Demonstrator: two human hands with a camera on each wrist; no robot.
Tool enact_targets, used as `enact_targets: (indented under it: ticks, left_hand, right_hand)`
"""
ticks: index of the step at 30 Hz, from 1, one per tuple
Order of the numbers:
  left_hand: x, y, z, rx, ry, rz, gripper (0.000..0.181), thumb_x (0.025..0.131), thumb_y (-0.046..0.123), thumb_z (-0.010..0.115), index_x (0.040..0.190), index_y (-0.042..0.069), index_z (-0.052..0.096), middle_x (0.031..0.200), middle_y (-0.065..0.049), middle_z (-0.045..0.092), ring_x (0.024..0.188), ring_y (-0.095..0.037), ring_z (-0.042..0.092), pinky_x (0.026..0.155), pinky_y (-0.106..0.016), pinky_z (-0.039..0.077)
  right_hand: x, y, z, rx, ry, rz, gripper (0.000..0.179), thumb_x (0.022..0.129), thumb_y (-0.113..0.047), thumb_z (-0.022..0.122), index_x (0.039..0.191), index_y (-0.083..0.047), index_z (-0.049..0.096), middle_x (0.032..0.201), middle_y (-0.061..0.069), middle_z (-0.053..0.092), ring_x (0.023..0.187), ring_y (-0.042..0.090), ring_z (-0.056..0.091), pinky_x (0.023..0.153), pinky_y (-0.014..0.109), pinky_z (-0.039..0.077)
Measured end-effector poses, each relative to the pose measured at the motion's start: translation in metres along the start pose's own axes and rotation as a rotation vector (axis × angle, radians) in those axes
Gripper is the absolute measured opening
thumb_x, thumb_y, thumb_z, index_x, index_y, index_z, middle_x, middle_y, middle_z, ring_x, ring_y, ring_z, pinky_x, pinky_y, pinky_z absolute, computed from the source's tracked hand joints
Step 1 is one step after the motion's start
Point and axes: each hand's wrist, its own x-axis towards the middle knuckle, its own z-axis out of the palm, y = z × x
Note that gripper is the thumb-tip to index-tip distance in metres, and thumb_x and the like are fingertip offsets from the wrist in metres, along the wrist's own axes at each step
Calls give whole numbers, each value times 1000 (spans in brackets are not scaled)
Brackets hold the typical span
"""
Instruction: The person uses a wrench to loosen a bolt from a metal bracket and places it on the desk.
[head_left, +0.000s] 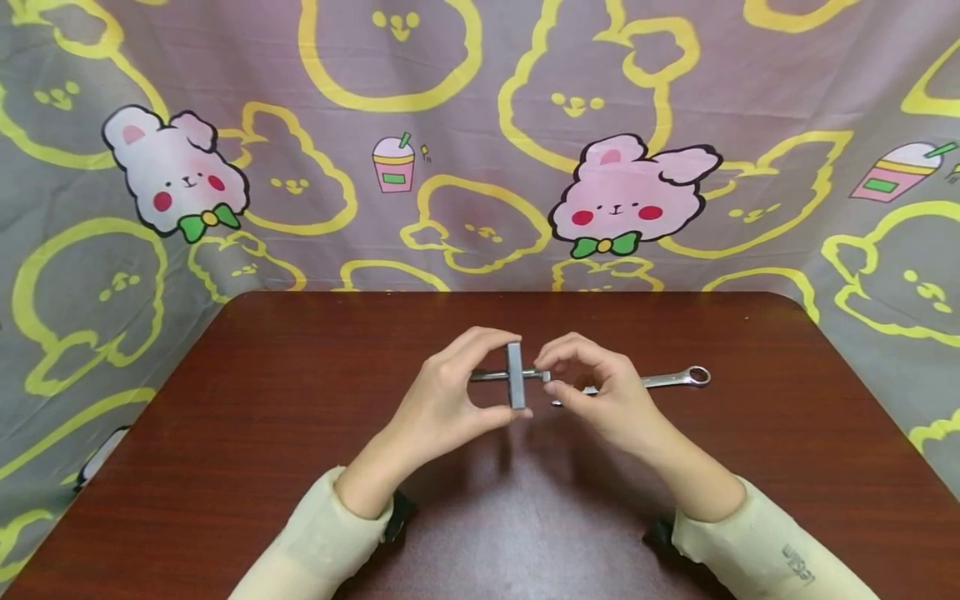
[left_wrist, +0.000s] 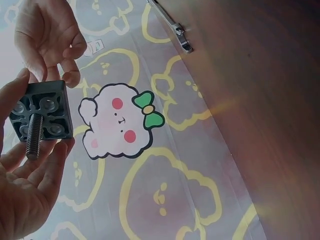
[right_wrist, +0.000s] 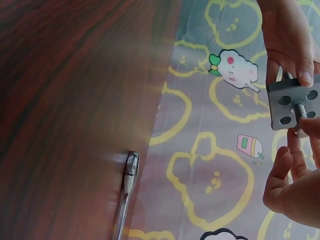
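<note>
My left hand (head_left: 438, 400) grips a small grey square plate (head_left: 515, 379) by its upper and lower edges, thumb below and fingers above. The plate stands on edge above the table. A threaded bolt (left_wrist: 34, 137) passes through its middle and sticks out on both sides. The left wrist view shows a ribbed face with several holes; the face in the right wrist view is flat. My right hand (head_left: 603, 383) pinches the bolt's right end between thumb and fingertips, close to its small head (head_left: 546, 377).
A combination wrench (head_left: 678, 378) lies on the brown table (head_left: 300, 375) behind my right hand, its ring end to the right. Its other end is partly hidden by the hand. A cartoon-print cloth (head_left: 465, 150) hangs around the table's back and sides.
</note>
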Motion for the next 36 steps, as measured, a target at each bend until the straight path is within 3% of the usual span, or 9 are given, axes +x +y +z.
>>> enact_targets:
  ticks: [7, 14, 21, 24, 31, 36]
  left_hand:
    - [-1, 0, 0, -7, 10, 9, 71, 68, 24, 92, 129, 11, 59, 120, 2, 64, 107, -8, 63, 87, -21, 56]
    - [-1, 0, 1, -3, 15, 17, 71, 67, 24, 92, 128, 10, 59, 120, 2, 64, 108, -8, 63, 88, -21, 56]
    - [0, 1, 2, 4, -4, 18, 71, 68, 25, 92, 128, 10, 59, 120, 2, 64, 109, -8, 63, 92, -24, 55]
    - [0, 1, 2, 12, -4, 24, 71, 68, 25, 92, 128, 10, 59, 120, 1, 64, 109, -9, 63, 90, -25, 55]
    - [0, -1, 0, 17, -1, 11, 71, 68, 25, 92, 129, 10, 58, 121, 1, 63, 109, -9, 63, 89, -24, 56]
    - [0, 0, 0, 4, -1, 10, 71, 68, 25, 92, 129, 11, 58, 120, 2, 63, 108, -8, 63, 88, -23, 56]
  right_hand:
    - [1, 0, -1, 50, 0, 72, 19, 89, 2, 68, 108, -2, 66, 102, -6, 66, 79, 9, 65, 63, 26, 57]
    - [1, 2, -1, 108, 10, 163, 13, 97, -5, 60, 108, -2, 65, 91, -8, 67, 74, 10, 66, 65, 27, 57]
    - [0, 3, 3, 121, 32, 149, 15, 100, -5, 55, 105, 6, 64, 81, -3, 65, 72, 11, 69, 63, 28, 58]
    - [0, 3, 3, 103, 44, 127, 12, 96, -1, 60, 105, 5, 64, 87, -8, 67, 75, 9, 69, 65, 27, 58]
    - [0, 2, 3, 10, 24, 2, 27, 84, 10, 69, 108, -1, 66, 106, -2, 63, 84, 9, 63, 61, 25, 56]
    - [0, 2, 0, 2, 6, 25, 28, 84, 7, 71, 108, -7, 67, 103, -7, 64, 82, 9, 64, 61, 26, 56]
